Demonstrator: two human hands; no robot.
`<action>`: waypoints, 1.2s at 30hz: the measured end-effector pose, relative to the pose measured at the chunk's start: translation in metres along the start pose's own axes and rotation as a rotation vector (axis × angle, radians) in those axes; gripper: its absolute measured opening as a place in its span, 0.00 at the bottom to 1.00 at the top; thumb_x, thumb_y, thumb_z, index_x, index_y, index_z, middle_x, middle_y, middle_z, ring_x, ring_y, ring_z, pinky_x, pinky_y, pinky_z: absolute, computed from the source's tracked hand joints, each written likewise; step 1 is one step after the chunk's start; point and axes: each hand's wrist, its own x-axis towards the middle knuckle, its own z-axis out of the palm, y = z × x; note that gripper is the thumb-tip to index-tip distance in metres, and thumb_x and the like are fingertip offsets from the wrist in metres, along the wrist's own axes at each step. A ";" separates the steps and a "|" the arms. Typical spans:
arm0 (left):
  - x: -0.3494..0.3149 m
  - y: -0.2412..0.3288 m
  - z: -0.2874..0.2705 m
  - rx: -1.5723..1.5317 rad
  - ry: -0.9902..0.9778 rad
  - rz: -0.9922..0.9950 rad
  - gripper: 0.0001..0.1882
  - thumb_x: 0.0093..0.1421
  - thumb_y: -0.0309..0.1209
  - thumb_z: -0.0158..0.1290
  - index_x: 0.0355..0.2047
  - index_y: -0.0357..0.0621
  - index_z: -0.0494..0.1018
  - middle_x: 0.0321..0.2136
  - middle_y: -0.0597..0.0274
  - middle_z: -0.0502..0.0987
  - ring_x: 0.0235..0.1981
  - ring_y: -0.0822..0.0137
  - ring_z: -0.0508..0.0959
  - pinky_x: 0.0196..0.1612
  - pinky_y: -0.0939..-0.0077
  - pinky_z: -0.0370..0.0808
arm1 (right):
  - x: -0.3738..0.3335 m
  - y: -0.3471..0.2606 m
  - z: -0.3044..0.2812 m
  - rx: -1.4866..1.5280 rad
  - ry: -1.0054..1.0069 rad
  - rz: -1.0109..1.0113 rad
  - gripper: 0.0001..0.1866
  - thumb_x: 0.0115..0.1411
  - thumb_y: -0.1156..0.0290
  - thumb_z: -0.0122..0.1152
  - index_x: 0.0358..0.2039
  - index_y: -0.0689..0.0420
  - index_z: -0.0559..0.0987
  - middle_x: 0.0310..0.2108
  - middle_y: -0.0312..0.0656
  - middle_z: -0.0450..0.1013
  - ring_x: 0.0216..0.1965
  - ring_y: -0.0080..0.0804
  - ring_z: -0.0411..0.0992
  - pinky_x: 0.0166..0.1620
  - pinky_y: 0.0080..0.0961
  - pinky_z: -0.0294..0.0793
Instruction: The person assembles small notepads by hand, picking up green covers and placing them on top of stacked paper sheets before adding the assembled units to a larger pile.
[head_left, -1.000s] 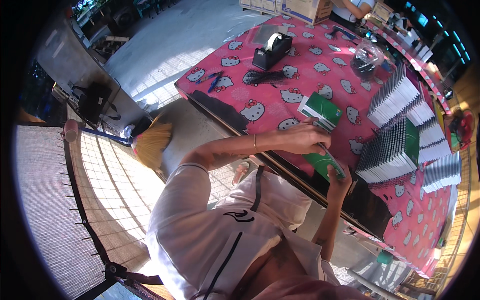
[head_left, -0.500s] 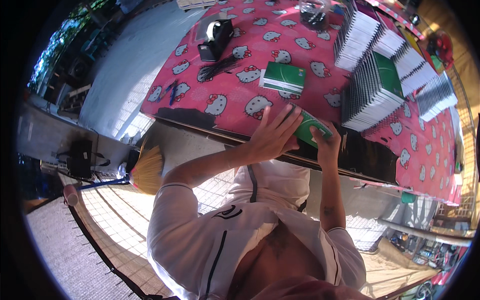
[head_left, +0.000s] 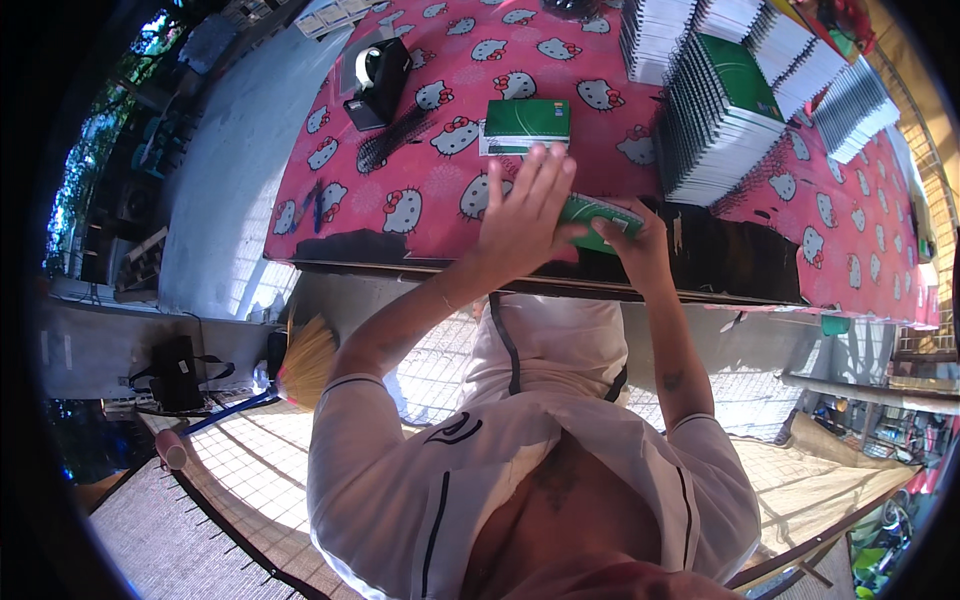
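Observation:
A green-covered notebook [head_left: 592, 222] lies at the near edge of the table, its long side slanting slightly down to the right. My right hand [head_left: 640, 245] grips its right end, thumb on top of the cover. At the left end is my left hand [head_left: 522, 222], fingers stretched out and pointing away from me. Its thumb side reaches the notebook; the palm hides part of that end. Just beyond the fingertips sits a small pile of green notebooks [head_left: 528, 122]. To the right stands a tall stack of spiral-bound notebooks [head_left: 718, 130] with a green cover on top.
A black tape dispenser [head_left: 378, 85] stands far left on the pink patterned tablecloth [head_left: 420, 170]. Near it lie thin black binding strands [head_left: 385, 145] and a blue-handled tool [head_left: 318, 208]. More white stacks [head_left: 855, 105] fill the far right. A broom [head_left: 308, 362] is below the table's left.
My view has shifted, so the table appears turned and higher. The left fingers have straightened to point away from me instead of lying across the cover. The right hand keeps its grip.

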 end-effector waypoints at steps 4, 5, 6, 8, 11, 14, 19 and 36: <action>-0.041 0.018 0.020 -0.216 0.093 0.047 0.31 0.65 0.48 0.49 0.62 0.42 0.64 0.61 0.52 0.66 0.65 0.52 0.63 0.65 0.30 0.43 | -0.004 0.026 -0.007 0.003 -0.064 0.006 0.12 0.59 0.75 0.66 0.43 0.63 0.80 0.37 0.37 0.78 0.39 0.19 0.72 0.45 0.20 0.72; -0.020 0.008 0.013 -0.185 0.059 0.038 0.28 0.65 0.46 0.50 0.60 0.43 0.67 0.58 0.55 0.69 0.63 0.55 0.65 0.65 0.31 0.43 | -0.002 0.029 -0.011 -0.075 -0.081 0.041 0.13 0.59 0.75 0.65 0.45 0.63 0.80 0.38 0.37 0.79 0.40 0.19 0.72 0.46 0.20 0.72; -0.003 -0.003 0.006 -0.144 0.028 0.020 0.26 0.64 0.45 0.51 0.57 0.45 0.69 0.55 0.57 0.72 0.61 0.58 0.68 0.65 0.31 0.44 | -0.001 0.030 -0.011 -0.072 -0.080 0.032 0.13 0.59 0.75 0.66 0.45 0.63 0.80 0.38 0.37 0.78 0.40 0.19 0.72 0.46 0.20 0.72; 0.002 -0.017 0.007 -0.294 -0.185 0.059 0.20 0.62 0.43 0.54 0.50 0.47 0.73 0.49 0.63 0.75 0.57 0.64 0.72 0.65 0.32 0.46 | -0.001 0.031 -0.009 -0.064 -0.091 0.015 0.14 0.59 0.74 0.66 0.46 0.63 0.79 0.38 0.36 0.78 0.40 0.18 0.72 0.46 0.20 0.71; 0.004 -0.017 0.008 -0.253 -0.225 0.080 0.23 0.61 0.46 0.55 0.51 0.47 0.72 0.53 0.60 0.72 0.60 0.60 0.68 0.65 0.31 0.46 | -0.002 0.033 -0.011 -0.046 -0.139 0.053 0.16 0.59 0.74 0.66 0.47 0.62 0.79 0.39 0.36 0.79 0.40 0.18 0.72 0.46 0.20 0.72; -0.002 0.007 0.008 -0.088 -0.048 0.074 0.32 0.61 0.51 0.53 0.58 0.42 0.67 0.61 0.51 0.65 0.65 0.53 0.62 0.64 0.30 0.45 | -0.002 0.029 -0.004 0.098 -0.047 0.028 0.15 0.60 0.75 0.64 0.47 0.63 0.80 0.37 0.37 0.79 0.39 0.20 0.73 0.46 0.21 0.72; -0.044 0.026 0.041 -0.062 -0.008 0.063 0.46 0.62 0.58 0.48 0.66 0.31 0.55 0.68 0.37 0.53 0.70 0.43 0.52 0.64 0.29 0.40 | 0.011 0.027 0.002 -0.049 -0.017 -0.061 0.14 0.59 0.76 0.64 0.47 0.63 0.80 0.38 0.40 0.80 0.40 0.21 0.75 0.45 0.22 0.74; 0.006 -0.010 0.021 -0.319 0.043 0.194 0.19 0.59 0.42 0.58 0.47 0.48 0.75 0.45 0.64 0.78 0.52 0.62 0.76 0.67 0.36 0.43 | 0.010 0.039 0.000 -0.158 -0.186 0.034 0.18 0.57 0.71 0.67 0.48 0.62 0.80 0.35 0.48 0.81 0.36 0.26 0.78 0.43 0.26 0.75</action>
